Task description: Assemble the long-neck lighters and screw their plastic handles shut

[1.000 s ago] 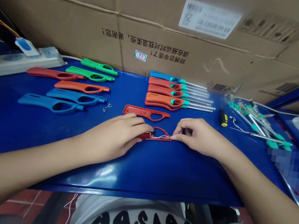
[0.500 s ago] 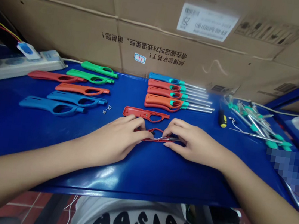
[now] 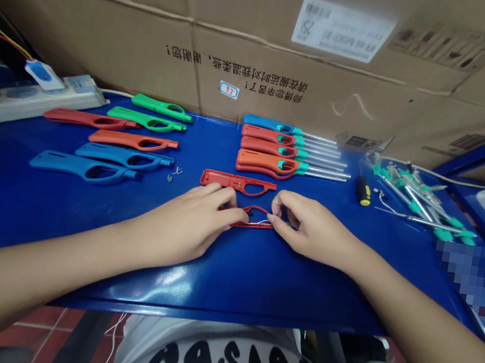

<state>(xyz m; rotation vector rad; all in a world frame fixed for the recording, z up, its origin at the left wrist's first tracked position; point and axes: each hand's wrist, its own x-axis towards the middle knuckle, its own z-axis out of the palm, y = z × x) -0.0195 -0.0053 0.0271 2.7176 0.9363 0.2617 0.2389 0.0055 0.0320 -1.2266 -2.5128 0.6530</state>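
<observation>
My left hand [image 3: 199, 221] is closed on the left part of a red lighter shell half [image 3: 254, 226], which lies open side up and is partly hidden under the fingers. A thin white wire [image 3: 259, 221] runs inside this shell, below its trigger loop. At the shell's right end, the thumb and forefinger of my right hand [image 3: 313, 226] are pinched together by the wire; what is between them is hidden. Just beyond both hands lies a second red shell half [image 3: 238, 183], its inside facing up.
Empty coloured shells [image 3: 83, 167] lie at left beside small screws [image 3: 170, 178]. Assembled lighters [image 3: 268, 164] line the back. Right are a screwdriver [image 3: 364, 192] and metal lighter tubes with green parts [image 3: 423, 204]. A power strip [image 3: 20, 100] and cardboard boxes [image 3: 246, 41] stand behind.
My right hand's fingers have drawn closer together at the shell's right end. The metal piece seen between them before is now out of sight. My left hand keeps its place.
</observation>
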